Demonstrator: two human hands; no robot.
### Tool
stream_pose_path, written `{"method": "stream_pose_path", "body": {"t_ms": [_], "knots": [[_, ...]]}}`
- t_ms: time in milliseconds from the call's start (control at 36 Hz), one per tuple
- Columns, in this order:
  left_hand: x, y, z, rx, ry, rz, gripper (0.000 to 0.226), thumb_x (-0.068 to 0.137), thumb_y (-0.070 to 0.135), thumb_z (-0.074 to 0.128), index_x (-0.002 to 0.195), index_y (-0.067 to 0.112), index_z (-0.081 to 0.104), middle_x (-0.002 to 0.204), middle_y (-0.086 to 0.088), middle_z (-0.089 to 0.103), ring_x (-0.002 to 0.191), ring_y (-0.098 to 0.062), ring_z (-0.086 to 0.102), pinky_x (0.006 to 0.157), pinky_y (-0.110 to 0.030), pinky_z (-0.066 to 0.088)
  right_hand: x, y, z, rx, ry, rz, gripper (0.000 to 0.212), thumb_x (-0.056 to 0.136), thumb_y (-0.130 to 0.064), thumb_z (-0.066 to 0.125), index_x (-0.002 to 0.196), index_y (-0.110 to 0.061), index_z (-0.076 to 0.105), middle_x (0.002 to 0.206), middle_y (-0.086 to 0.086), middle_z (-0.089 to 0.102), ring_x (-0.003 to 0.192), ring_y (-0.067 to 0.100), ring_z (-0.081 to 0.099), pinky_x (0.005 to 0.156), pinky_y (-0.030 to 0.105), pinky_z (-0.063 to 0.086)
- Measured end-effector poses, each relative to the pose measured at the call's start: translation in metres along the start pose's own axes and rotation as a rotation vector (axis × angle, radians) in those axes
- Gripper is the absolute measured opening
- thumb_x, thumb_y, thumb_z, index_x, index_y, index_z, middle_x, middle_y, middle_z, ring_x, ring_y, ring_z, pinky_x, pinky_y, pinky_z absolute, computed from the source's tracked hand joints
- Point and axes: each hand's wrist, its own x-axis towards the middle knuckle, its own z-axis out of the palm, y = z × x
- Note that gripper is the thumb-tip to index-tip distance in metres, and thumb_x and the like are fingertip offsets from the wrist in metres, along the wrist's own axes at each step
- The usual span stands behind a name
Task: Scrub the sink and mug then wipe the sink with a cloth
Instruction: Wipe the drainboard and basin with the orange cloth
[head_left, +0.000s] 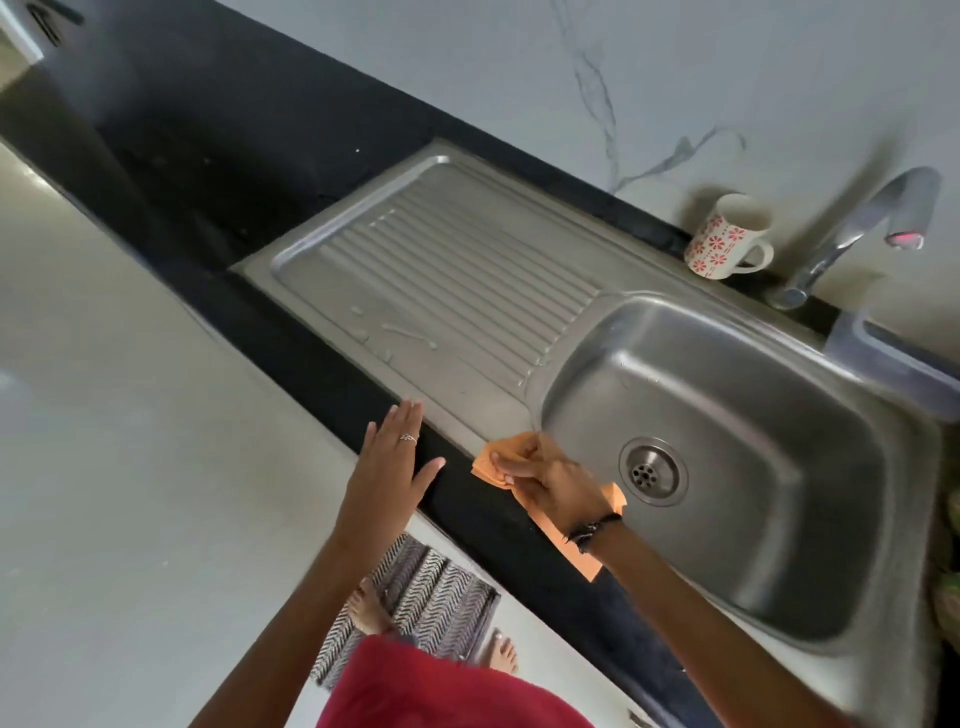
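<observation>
A steel sink (587, 358) with a drain in its basin and a ribbed drainboard (441, 270) to its left is set in a black counter. My right hand (550, 478) grips an orange cloth (491, 457) on the sink's front rim, at the basin's near left corner. Part of the cloth hangs over the counter's front edge. My left hand (389, 467), wearing a ring, rests flat with straight fingers on the black counter edge just left of the cloth. A white mug (727, 236) with red flowers stands upright behind the sink, beside the tap.
A chrome tap (852, 234) arches over the basin's back right. A clear plastic container (893, 358) sits on the rim behind the basin. Water drops lie on the drainboard's front. A striped mat (426, 597) and bare feet are on the floor below.
</observation>
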Motion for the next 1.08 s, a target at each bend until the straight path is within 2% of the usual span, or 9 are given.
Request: {"method": "stream_pose_path", "body": {"t_ms": [222,278,417,472,583,694,833,1000,1083], "knots": [[0.030,-0.057,-0.030,-0.033,0.006,-0.034,0.068,0.096,0.031,0.044,0.148,0.010,0.005,0.157,-0.005,0.005,0.145,-0.017,-0.001,0.111,-0.027,-0.007,0.061,-0.041,0.011,-0.055,0.024,-0.029,0.037,0.093,-0.016,0.050,0.124,-0.033,0.059,0.117,0.008,0.047,0.092,0.030,0.061,0.080,0.043,0.051],[0.039,-0.071,-0.039,-0.059,-0.010,-0.045,0.068,0.097,0.030,0.044,0.148,0.010,0.005,0.157,-0.004,0.004,0.145,-0.016,-0.002,0.111,-0.027,-0.008,0.078,-0.052,0.013,-0.060,0.030,-0.018,0.035,0.092,-0.017,0.049,0.123,-0.031,0.061,0.114,0.009,0.048,0.087,0.031,0.062,0.077,0.043,0.052],[0.057,-0.107,-0.054,-0.080,-0.014,0.005,0.067,0.097,0.028,0.042,0.148,0.013,0.002,0.157,-0.002,0.003,0.139,-0.008,-0.011,0.109,-0.024,-0.012,0.113,-0.071,0.021,-0.027,0.105,-0.048,0.031,0.083,-0.036,0.038,0.105,-0.041,0.059,0.101,0.010,0.056,0.060,0.029,0.064,0.050,0.037,0.055],[0.063,-0.121,-0.058,-0.100,-0.016,0.012,0.066,0.098,0.028,0.041,0.148,0.013,0.001,0.157,-0.002,0.003,0.137,-0.006,-0.012,0.108,-0.023,-0.013,0.126,-0.077,0.024,-0.071,0.130,-0.034,0.027,0.084,-0.043,0.034,0.101,-0.038,0.054,0.103,0.008,0.055,0.062,0.030,0.064,0.052,0.039,0.055],[0.074,-0.141,-0.066,-0.099,-0.022,0.006,0.064,0.098,0.028,0.041,0.148,0.013,0.004,0.157,-0.004,0.004,0.144,-0.015,-0.004,0.108,-0.024,-0.012,0.146,-0.095,0.027,-0.109,0.141,0.029,0.053,0.082,-0.048,0.026,0.104,-0.022,0.067,0.110,0.008,0.052,0.069,0.033,0.064,0.063,0.044,0.054],[0.084,-0.156,-0.075,-0.095,-0.016,0.001,0.064,0.099,0.028,0.039,0.148,0.013,0.002,0.157,-0.003,0.001,0.145,-0.015,-0.005,0.107,-0.023,-0.014,0.167,-0.115,0.027,-0.105,0.154,0.030,0.023,0.090,-0.022,0.050,0.103,-0.020,0.068,0.107,0.009,0.053,0.068,0.030,0.063,0.063,0.040,0.054],[0.100,-0.174,-0.086,-0.075,0.016,0.008,0.062,0.099,0.027,0.037,0.148,0.014,0.000,0.157,-0.001,0.002,0.145,-0.014,-0.002,0.109,-0.025,-0.011,0.201,-0.134,0.028,-0.088,0.129,-0.023,0.021,0.091,-0.012,0.054,0.105,-0.019,0.069,0.109,0.008,0.052,0.075,0.025,0.063,0.068,0.024,0.042],[0.126,-0.202,-0.097,-0.082,0.033,0.021,0.058,0.100,0.021,0.035,0.148,0.015,0.004,0.157,-0.001,0.008,0.145,-0.013,0.001,0.110,-0.024,-0.012,0.240,-0.143,0.041,-0.041,0.147,-0.076,0.030,0.088,-0.032,0.039,0.095,-0.022,0.067,0.101,0.006,0.056,0.060,0.021,0.062,0.057,0.022,0.045],[0.143,-0.216,-0.104,-0.095,0.051,0.006,0.056,0.100,0.018,0.035,0.148,0.015,0.007,0.156,-0.001,0.012,0.144,-0.011,0.003,0.111,-0.023,-0.012,0.257,-0.151,0.042,-0.028,0.152,-0.096,0.034,0.088,-0.035,0.035,0.094,-0.023,0.066,0.100,0.003,0.056,0.056,0.019,0.061,0.054,0.019,0.041]]}}
